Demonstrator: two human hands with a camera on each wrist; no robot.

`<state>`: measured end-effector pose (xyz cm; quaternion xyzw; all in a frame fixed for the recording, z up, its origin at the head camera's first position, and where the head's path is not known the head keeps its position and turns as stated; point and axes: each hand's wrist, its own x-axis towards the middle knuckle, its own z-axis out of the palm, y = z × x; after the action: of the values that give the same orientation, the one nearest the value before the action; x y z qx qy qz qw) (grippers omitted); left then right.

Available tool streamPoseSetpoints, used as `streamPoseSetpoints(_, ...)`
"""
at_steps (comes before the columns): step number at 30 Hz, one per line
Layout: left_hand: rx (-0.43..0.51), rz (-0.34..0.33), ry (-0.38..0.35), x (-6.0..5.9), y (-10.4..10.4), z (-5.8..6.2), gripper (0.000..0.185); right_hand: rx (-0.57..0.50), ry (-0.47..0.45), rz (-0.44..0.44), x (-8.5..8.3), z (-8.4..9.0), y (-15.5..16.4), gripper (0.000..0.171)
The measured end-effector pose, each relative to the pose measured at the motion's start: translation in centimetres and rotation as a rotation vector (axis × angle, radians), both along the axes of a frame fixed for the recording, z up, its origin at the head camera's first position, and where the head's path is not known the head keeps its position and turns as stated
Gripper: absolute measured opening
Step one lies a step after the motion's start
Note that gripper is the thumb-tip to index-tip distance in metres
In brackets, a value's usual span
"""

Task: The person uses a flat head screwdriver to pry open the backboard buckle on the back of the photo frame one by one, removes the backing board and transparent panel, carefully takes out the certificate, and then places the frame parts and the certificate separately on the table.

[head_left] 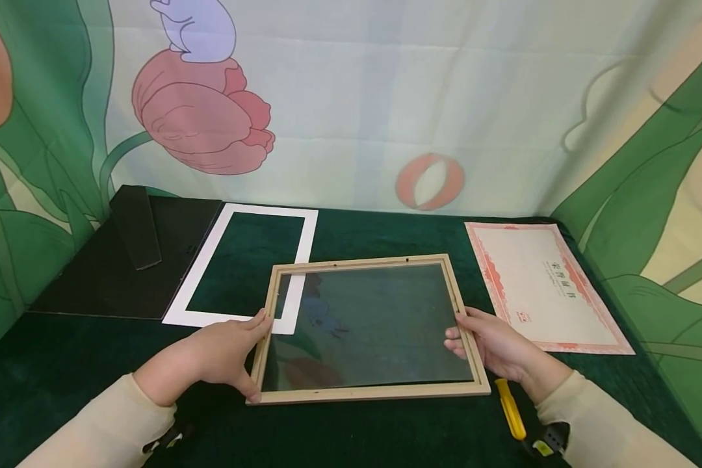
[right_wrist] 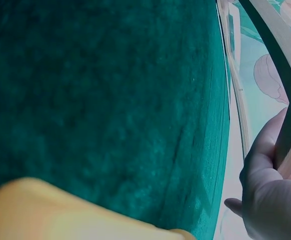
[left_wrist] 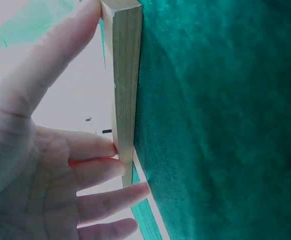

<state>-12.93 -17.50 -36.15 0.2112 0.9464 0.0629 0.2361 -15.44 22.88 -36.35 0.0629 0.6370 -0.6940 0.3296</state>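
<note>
A light wooden picture frame [head_left: 374,393] with a reflective clear pane [head_left: 380,331] lies between both hands in the head view. My left hand [head_left: 225,354] touches the frame's left side, thumb by the near corner and fingertips farther up. In the left wrist view those fingers [left_wrist: 105,202] look mostly straight against the outer edge. On the opposite side my right hand [head_left: 497,341] grips the frame, thumb on top and fingers beneath, visible through the pane. The right wrist view shows a corner of the frame [right_wrist: 290,135] in that hand.
A white mat border [head_left: 178,315] lies partly under the frame's left end. Left of it is a black backing board [head_left: 93,273] with a stand flap. A red-bordered certificate [head_left: 550,286] lies at right, and a yellow-handled tool [head_left: 510,409] beside the right wrist.
</note>
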Motion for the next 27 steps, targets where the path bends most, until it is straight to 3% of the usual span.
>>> streamPoseSetpoints(7,0.003,0.013,0.064,0.08,0.41,0.03,0.109,-0.014,-0.009,0.000,0.05,-0.30,0.13,0.051)
streamPoseSetpoints(20,-0.004,0.026,0.072,0.44,0.67,-0.19,0.117,-0.010,0.005,-0.003,0.13,-0.20,0.10,0.052)
streamPoseSetpoints(27,-0.016,0.022,0.068,0.59,0.61,-0.11,0.116,-0.032,-0.012,0.062,0.05,-0.44,0.29,0.050)
